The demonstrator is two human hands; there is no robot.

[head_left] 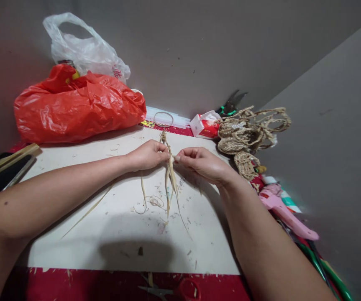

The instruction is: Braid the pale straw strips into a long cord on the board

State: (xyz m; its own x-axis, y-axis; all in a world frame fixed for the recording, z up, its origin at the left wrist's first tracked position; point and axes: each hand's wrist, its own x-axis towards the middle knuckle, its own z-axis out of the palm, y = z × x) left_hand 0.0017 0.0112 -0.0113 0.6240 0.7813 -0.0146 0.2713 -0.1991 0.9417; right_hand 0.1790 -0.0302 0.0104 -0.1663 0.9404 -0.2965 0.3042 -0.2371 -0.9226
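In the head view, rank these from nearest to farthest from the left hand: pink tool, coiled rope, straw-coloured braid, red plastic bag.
1. Straw-coloured braid: at the fingertips of the left hand.
2. Red plastic bag: behind the left forearm, on the picture's left.
3. Coiled rope: beyond the right hand.
4. Pink tool: far right, beside the right forearm.

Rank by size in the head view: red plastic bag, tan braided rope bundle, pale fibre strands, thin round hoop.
1. Red plastic bag
2. Tan braided rope bundle
3. Pale fibre strands
4. Thin round hoop
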